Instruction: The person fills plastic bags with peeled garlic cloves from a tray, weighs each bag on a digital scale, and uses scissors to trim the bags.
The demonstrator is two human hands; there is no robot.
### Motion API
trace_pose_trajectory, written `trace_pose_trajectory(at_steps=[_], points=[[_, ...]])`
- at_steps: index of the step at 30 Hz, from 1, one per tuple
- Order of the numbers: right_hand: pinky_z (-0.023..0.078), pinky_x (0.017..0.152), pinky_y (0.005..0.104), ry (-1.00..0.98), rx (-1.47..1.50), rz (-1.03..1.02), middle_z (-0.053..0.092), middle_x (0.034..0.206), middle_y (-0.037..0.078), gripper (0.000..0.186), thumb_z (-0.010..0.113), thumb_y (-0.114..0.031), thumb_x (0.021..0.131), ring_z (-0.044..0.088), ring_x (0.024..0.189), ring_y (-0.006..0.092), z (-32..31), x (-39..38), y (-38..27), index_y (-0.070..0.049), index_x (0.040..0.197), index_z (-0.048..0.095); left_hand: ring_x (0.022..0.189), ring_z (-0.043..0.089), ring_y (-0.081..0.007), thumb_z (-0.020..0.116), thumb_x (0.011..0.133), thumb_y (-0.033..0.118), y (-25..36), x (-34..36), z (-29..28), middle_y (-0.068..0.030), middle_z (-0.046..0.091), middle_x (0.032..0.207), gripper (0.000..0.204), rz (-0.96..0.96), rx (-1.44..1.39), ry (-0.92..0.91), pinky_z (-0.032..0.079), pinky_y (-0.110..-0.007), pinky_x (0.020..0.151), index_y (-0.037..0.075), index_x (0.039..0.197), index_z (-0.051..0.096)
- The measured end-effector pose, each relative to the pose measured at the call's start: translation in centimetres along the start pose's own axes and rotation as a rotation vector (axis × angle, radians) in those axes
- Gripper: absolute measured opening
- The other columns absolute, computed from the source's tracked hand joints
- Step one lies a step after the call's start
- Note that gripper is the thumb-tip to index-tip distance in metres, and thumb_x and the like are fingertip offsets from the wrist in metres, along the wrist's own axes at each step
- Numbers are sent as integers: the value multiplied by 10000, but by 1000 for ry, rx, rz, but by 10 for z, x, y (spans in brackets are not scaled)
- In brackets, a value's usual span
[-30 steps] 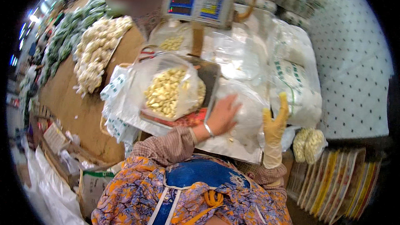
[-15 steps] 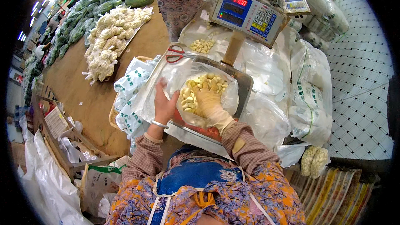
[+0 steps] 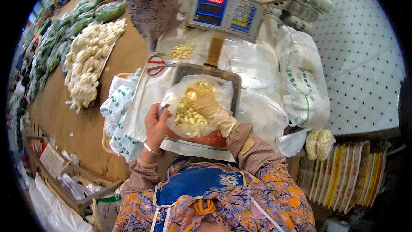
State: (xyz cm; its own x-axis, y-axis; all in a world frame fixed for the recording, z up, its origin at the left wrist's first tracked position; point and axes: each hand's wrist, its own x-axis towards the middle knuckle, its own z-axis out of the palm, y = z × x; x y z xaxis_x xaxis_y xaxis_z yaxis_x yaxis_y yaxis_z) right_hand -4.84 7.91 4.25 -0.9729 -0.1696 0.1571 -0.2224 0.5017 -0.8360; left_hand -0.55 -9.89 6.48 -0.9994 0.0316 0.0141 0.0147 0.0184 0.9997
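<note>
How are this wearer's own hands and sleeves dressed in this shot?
The left hand is bare, with a silver-coloured bangle at the wrist. The right hand wears a thin, pale yellow glove. Both sleeves are brownish-pink check; the right has a tan patch.

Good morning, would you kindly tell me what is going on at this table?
Someone has a gloved right hand in an open plastic bag of pale garlic cloves. The bare left hand is at the bag's left edge, apparently gripping it. The bag sits on a scale with its display lit. Scissors lie nearby, and another person stands beyond.
</note>
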Motion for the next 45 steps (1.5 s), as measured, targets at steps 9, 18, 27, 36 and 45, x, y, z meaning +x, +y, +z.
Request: trace_pose_trajectory(at_steps=[9,18,27,36,45], points=[[367,360,139,133,1024,494,533,682,16,210,642,-116,713,469,472,56,-101,-94,-43,-59,893,548,754,456,-80,513,819,108,-7,-5,0,-12,491,829,168,81,46,21,377,-207,696,2,940,463],[337,315,180,627,1239,809,479,625,52,118,550,-121,731,407,427,97,-102,-164,174,-72,822,494,765,465,-78,513,811,95,1,-24,-3,-17,503,839,176,129,223,139,382,-199,692,-11,944,468],[389,369,287,545,784,767,553,675,97,261,406,-224,836,484,453,174,-136,-156,318,-29,772,566,771,479,-95,560,773,94,-9,-29,14,-28,509,846,234,122,182,174,400,-221,695,-9,963,472],[370,855,319,265,-148,360,539,973,146,374,592,-282,731,479,977,231,-118,-144,140,11,959,549,804,502,-157,628,717,127,1,-6,0,-74,530,889,220,148,360,232,407,-268,740,-5,857,522],[318,900,354,136,-612,-120,517,1047,157,460,588,-289,756,461,1004,258,-75,-42,-4,-34,1114,453,979,458,-163,568,739,33,36,24,9,-113,466,1117,25,147,-279,-153,343,-299,858,29,753,548]])
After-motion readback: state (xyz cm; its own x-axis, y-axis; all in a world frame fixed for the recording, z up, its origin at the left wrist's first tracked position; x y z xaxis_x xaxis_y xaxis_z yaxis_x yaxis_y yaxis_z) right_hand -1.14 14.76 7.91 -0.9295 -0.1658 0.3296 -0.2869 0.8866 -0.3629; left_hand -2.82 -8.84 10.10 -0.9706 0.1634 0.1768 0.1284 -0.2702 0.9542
